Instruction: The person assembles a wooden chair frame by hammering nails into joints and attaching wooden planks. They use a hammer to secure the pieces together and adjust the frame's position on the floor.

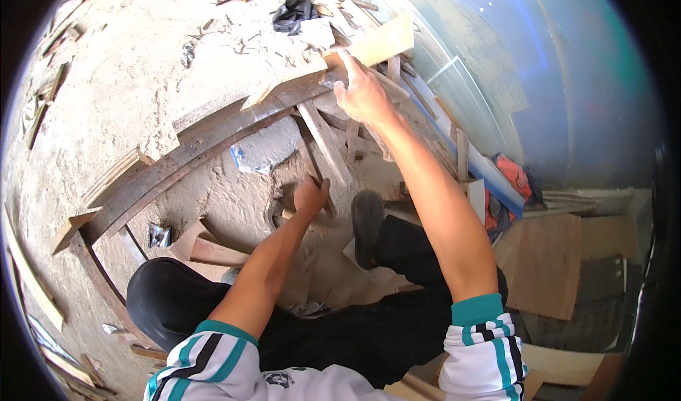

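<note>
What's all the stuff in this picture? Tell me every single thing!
Stick: one, brown, in left hand
Long beam: one, dark brown, across the middle
Wood scraps: many, brown and pale, all around
Pale board: one, cream, beyond right hand
Slab: one, grey with blue, centre
Crumpled black thing: one, black, top centre
Cloth: orange-red, count unclear, right
Brown board: one, brown, lower right
Floor: one, pale, left and top
Shoe: one clear, dark, centre
Trousers: one pair, black, bottom
Sleeves: two, white with teal and black, bottom
Left hand: one, bare, centre
Right hand: one, bare, beam's far end
</note>
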Motion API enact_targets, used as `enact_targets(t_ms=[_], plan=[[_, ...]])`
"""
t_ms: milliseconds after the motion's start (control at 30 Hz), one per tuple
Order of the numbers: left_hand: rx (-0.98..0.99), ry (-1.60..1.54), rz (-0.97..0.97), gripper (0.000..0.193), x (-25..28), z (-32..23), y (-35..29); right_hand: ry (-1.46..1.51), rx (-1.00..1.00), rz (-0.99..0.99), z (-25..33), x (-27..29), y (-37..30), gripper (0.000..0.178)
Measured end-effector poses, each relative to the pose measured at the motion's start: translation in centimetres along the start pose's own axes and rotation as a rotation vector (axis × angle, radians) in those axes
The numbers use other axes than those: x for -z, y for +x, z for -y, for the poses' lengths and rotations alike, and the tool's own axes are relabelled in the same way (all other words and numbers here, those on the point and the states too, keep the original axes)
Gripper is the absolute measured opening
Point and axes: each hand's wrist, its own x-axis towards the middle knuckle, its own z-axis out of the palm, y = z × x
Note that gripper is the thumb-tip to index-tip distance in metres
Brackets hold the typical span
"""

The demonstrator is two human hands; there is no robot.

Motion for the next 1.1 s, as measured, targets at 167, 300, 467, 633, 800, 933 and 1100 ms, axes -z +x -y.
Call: enact_targets(t_ms=[167,300,467,633,800,933,1100], plan=[[0.103,-0.125,0.02,0.062,-0.2,0.7,1.4,0.038,-0.106,-0.259,0.1,-0.5,-8.5,0.03],[0.113,-0.146,0.057,0.065,1.0,0.8,1.5,-0.014,-0.285,-0.253,-1.8,-3.2,-16.0,0.019],[0.218,-0.204,0.02,0.068,2.3,-0.6,0.4,-0.129,-0.66,0.063,-1.3,-4.7,-17.8,0.051],[0.255,-0.226,-0.025,0.069,2.2,-1.2,0.4,-0.042,-0.676,0.284,-2.1,-6.4,-17.1,0.081],[0.15,-0.206,-0.059,0.071,0.8,-0.2,1.3,0.446,-0.843,0.329,-6.2,-8.3,-17.3,0.083],[0.1,-0.196,-0.046,0.07,1.5,0.6,1.5,1.036,-1.067,0.161,-7.0,-8.4,-18.3,0.073],[0.003,-0.166,-0.072,0.07,2.1,-0.3,0.4,0.703,-1.09,0.438,-11.2,-10.5,-22.5,0.063]])
